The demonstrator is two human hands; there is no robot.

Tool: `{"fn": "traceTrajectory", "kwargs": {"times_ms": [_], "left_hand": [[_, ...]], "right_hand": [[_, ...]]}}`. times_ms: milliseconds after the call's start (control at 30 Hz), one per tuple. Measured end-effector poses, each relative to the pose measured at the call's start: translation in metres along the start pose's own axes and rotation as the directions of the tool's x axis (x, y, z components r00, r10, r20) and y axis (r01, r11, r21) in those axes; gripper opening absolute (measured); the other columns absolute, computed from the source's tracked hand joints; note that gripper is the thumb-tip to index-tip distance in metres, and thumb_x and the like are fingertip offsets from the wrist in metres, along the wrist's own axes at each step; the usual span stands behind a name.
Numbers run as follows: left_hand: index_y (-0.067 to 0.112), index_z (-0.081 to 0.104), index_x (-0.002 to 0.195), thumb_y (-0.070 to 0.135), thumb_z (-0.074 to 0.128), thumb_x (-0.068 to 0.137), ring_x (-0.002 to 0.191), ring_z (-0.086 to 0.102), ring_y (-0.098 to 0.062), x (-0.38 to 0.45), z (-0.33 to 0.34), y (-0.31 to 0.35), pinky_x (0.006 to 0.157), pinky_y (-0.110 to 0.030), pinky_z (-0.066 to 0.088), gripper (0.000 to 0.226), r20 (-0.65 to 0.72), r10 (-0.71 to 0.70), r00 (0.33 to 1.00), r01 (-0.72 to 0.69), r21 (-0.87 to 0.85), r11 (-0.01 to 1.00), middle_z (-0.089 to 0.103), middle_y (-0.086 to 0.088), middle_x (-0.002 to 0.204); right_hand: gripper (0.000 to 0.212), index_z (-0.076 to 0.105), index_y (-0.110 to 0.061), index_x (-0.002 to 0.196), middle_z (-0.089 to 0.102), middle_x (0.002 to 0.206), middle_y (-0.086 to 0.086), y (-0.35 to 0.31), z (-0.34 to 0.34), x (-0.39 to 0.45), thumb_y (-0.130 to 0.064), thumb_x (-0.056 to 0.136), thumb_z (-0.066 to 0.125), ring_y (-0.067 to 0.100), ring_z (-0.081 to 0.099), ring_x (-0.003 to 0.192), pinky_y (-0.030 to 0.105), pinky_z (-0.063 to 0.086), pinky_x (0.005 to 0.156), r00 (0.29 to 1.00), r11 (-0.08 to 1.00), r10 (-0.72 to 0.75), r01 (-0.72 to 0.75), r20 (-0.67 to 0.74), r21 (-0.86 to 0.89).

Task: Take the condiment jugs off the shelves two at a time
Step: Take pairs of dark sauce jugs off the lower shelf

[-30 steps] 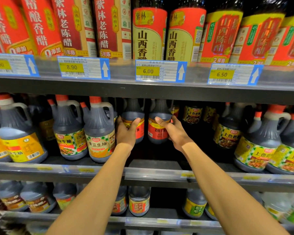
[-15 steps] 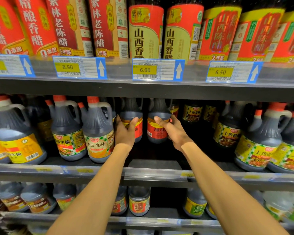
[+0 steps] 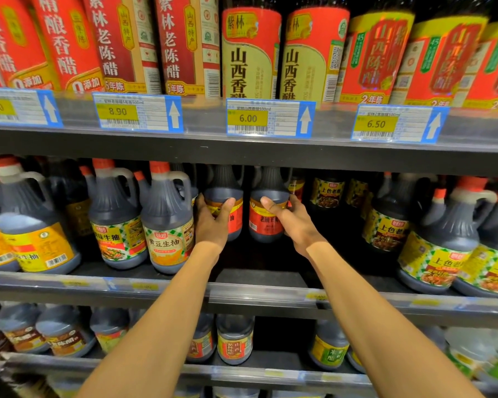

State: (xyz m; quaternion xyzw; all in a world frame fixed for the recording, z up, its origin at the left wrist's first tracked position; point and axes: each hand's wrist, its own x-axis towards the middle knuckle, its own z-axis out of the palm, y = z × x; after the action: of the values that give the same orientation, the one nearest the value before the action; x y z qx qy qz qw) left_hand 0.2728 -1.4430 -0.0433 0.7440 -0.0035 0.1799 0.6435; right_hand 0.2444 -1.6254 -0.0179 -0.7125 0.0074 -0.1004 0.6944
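Note:
Two dark condiment jugs with red labels stand side by side deep on the middle shelf (image 3: 259, 275). My left hand (image 3: 212, 222) grips the left jug (image 3: 224, 191), thumb across its label. My right hand (image 3: 289, 221) grips the right jug (image 3: 266, 222), thumb on its shoulder and fingers round its right side. Both jugs are upright; their caps are hidden behind the upper shelf's edge.
More jugs crowd the middle shelf: a yellow-labelled one (image 3: 167, 222) just left of my left hand, green-checked ones (image 3: 440, 245) at the right. Tall vinegar bottles (image 3: 249, 53) fill the upper shelf above price tags (image 3: 270, 119). Smaller jugs (image 3: 235, 338) sit on the lower shelf.
Both hands hold the same two jugs as before; the grip and the jugs' places look unchanged. Only the camera view has shifted slightly.

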Motion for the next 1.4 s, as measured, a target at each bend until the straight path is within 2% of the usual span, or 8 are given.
{"fn": "traceTrajectory", "kwargs": {"times_ms": [133, 267, 433, 600, 867, 967, 1133, 1400], "left_hand": [[0.020, 0.018, 0.160, 0.060, 0.064, 0.087, 0.149, 0.031, -0.026, 0.000, 0.000, -0.001, 0.120, -0.049, 0.030, 0.095, 0.005, -0.009, 1.000, 0.009, -0.008, 1.000, 0.030, -0.003, 0.163], [0.022, 0.019, 0.160, 0.073, 0.059, 0.074, 0.148, 0.032, -0.025, -0.003, -0.001, 0.004, 0.120, -0.049, 0.031, 0.107, 0.008, -0.025, 1.000, 0.025, -0.026, 0.999, 0.032, -0.002, 0.163], [0.015, 0.022, 0.159, 0.054, 0.067, 0.087, 0.148, 0.033, -0.025, -0.004, -0.001, 0.006, 0.121, -0.046, 0.030, 0.093, -0.018, 0.005, 1.000, -0.005, -0.022, 1.000, 0.033, -0.006, 0.162], [0.016, 0.020, 0.160, 0.060, 0.064, 0.082, 0.149, 0.031, -0.026, -0.006, -0.001, 0.008, 0.121, -0.048, 0.030, 0.099, -0.010, -0.015, 1.000, 0.015, -0.020, 1.000, 0.030, -0.005, 0.163], [0.021, 0.018, 0.161, 0.053, 0.063, 0.093, 0.151, 0.026, -0.027, -0.010, 0.001, 0.011, 0.121, -0.047, 0.027, 0.088, -0.047, -0.057, 0.997, 0.058, 0.022, 0.998, 0.026, -0.003, 0.165], [0.023, 0.018, 0.161, 0.056, 0.062, 0.092, 0.152, 0.025, -0.028, -0.014, 0.002, 0.014, 0.121, -0.047, 0.027, 0.088, -0.065, -0.083, 0.994, 0.085, 0.035, 0.996, 0.025, -0.002, 0.166], [0.012, 0.032, 0.155, 0.051, 0.067, 0.091, 0.143, 0.040, -0.034, -0.021, 0.005, 0.025, 0.115, -0.042, 0.035, 0.083, -0.131, -0.100, 0.986, 0.106, 0.033, 0.994, 0.042, -0.011, 0.156], [0.005, 0.042, 0.148, 0.048, 0.067, 0.091, 0.139, 0.044, -0.037, -0.034, 0.005, 0.040, 0.111, -0.041, 0.034, 0.076, -0.179, -0.122, 0.976, 0.135, 0.060, 0.989, 0.049, -0.017, 0.151]], "right_hand": [[0.067, 0.053, -0.026, 0.138, 0.066, 0.132, -0.004, 0.000, 0.000, 0.001, -0.046, 0.082, 0.082, 0.020, 0.059, 0.125, 0.039, 0.049, 0.100, 1.000, 1.000, 0.009, -0.009, 0.012, 0.007], [0.055, 0.060, -0.031, 0.123, 0.071, 0.123, -0.007, 0.001, 0.004, 0.002, -0.049, 0.077, 0.084, 0.017, 0.064, 0.118, 0.043, 0.051, 0.105, 1.000, 1.000, -0.004, 0.003, -0.015, -0.017], [0.075, 0.059, -0.035, 0.123, 0.070, 0.125, -0.008, 0.000, 0.004, 0.002, -0.065, 0.059, 0.084, 0.017, 0.064, 0.120, 0.046, 0.051, 0.107, 0.999, 0.998, -0.023, 0.022, -0.022, -0.058], [0.055, 0.056, -0.035, 0.122, 0.067, 0.128, -0.006, 0.000, 0.004, -0.001, -0.052, 0.078, 0.083, 0.019, 0.061, 0.123, 0.044, 0.049, 0.108, 0.999, 0.996, -0.017, 0.014, -0.032, -0.090], [0.072, 0.055, -0.034, 0.131, 0.064, 0.134, -0.005, -0.003, 0.007, -0.009, -0.067, 0.072, 0.079, 0.019, 0.058, 0.126, 0.043, 0.046, 0.110, 0.999, 0.993, -0.003, -0.001, -0.036, -0.120], [0.071, 0.053, -0.031, 0.138, 0.063, 0.136, -0.003, -0.003, 0.005, -0.013, -0.062, 0.079, 0.077, 0.020, 0.058, 0.126, 0.042, 0.047, 0.110, 0.999, 0.988, -0.006, 0.001, -0.032, -0.152], [0.081, 0.051, -0.035, 0.144, 0.064, 0.137, -0.003, -0.001, -0.001, -0.020, -0.072, 0.075, 0.073, 0.022, 0.058, 0.129, 0.040, 0.045, 0.111, 0.999, 0.973, 0.010, -0.019, -0.039, -0.231], [0.072, 0.043, -0.031, 0.151, 0.059, 0.144, 0.005, -0.006, -0.005, -0.032, -0.059, 0.089, 0.068, 0.030, 0.053, 0.135, 0.034, 0.040, 0.108, 0.998, 0.951, 0.047, -0.060, -0.050, -0.302]]}}
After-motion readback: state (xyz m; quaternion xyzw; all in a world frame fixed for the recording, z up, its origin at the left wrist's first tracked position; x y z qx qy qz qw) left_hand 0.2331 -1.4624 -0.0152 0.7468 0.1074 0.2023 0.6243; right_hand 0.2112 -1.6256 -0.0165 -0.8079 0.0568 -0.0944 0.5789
